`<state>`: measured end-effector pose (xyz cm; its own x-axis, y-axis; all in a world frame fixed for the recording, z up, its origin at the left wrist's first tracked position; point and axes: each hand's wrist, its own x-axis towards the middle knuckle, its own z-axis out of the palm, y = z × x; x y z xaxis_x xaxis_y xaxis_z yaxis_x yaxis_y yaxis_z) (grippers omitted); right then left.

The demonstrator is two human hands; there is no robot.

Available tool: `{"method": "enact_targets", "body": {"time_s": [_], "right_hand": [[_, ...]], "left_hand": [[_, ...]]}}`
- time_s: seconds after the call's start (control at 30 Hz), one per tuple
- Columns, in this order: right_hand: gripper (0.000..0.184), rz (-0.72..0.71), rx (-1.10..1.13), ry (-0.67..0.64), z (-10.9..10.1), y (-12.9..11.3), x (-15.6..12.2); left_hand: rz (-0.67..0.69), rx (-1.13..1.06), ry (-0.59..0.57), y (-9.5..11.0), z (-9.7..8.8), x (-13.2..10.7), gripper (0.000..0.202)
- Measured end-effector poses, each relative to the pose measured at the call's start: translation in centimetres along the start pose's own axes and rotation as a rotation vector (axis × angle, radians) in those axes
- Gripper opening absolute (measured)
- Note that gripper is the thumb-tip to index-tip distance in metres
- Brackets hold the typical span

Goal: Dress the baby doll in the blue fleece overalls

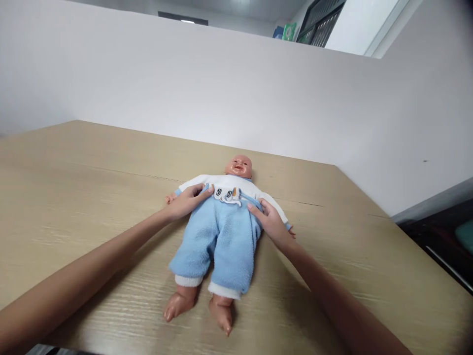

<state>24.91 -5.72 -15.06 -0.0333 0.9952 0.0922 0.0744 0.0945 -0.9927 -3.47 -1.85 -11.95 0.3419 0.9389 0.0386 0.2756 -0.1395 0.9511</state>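
Two bare forearms [99,261] nearest, one entering from near left, one from near right, converging on a doll [219,231] between them. Doll lies on its back on a wood-grain table [111,158], roughly mid-width, head far, feet near.

Left hand [186,201]: thumb and fingers pinching the left side of the waistband of the blue trousers [218,231]. Right hand [274,221]: same kind of pinch, right side of the waistband. Both grips on cloth, band drawn up over the lower part of the white top [207,181].

Edges: table's far edge runs along a pale wall [221,88]; right edge slants from far to near, with dark, blurred objects [439,231] beyond it. Near edge shows at bottom left; feet point toward it. Widest open room lies left of the doll; ample room also right, a narrower strip between head and far edge.

Count: one doll, one head [239,166], two doll hands [170,198], two bare feet [180,301], two blue sleeve cuffs, two white trouser cuffs [188,280]. One animal-face patch [224,194] at the waistband, two eyes on it. Above the wall, far right: one barred window [320,22], one green packet [289,31].
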Motion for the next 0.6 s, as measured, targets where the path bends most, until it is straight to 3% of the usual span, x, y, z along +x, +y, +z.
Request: {"method": "enact_targets", "body": {"time_s": [0.17, 0.37, 0.47, 0.6], "right_hand": [[0.044, 0.104, 0.071, -0.056, -0.5, 2.1, -1.0], [0.036, 0.174, 0.315, -0.121, -0.1, 1.7, -1.1], [0.039, 0.134, 0.283, -0.231, -1.7, 2.0, -0.9], [0.045, 0.101, 0.076, -0.418, -5.1, 2.3, -1.0]], "left_hand": [[0.028, -0.162, -0.163, -3.5, -0.8, -1.2, 0.051], [-0.072, -0.448, -0.211, -4.4, -0.2, -1.5, 0.047], [-0.021, -0.334, -0.271, -4.8, -1.7, -1.3, 0.039], [0.026, -0.224, -0.493, -5.2, -4.4, -1.3, 0.035]]}}
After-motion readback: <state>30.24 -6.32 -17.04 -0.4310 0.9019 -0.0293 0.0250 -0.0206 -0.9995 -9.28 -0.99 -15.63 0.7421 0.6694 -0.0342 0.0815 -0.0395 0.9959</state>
